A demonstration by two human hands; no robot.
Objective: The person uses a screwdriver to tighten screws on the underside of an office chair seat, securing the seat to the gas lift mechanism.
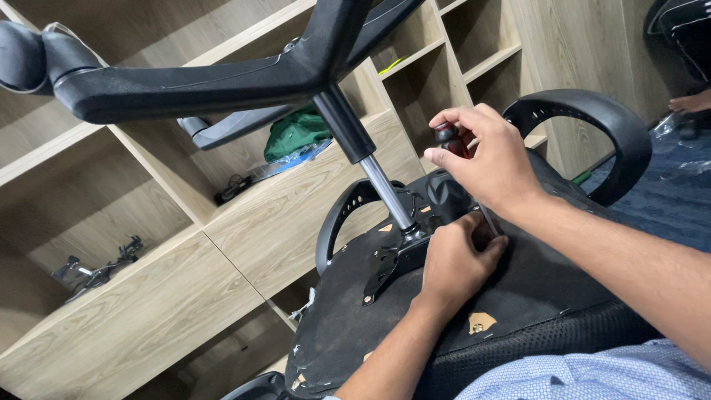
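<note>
Office chair [518, 296] lies overturned, seat underside up, centre frame. Right hand [489, 159] at 1 o'clock, grip closed around screwdriver [450, 141], red-black handle up, shaft angled down to seat underside. Left hand [455, 263] just below, fingers pressed on seat beside tip. Gas column [374, 174] rises to 11 o'clock, star base [222, 81] on top. Wooden shelves [148, 296] behind.

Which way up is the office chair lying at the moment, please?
Upside down. The office chair shows its seat underside, and its gas column rises to the star base overhead.
</note>
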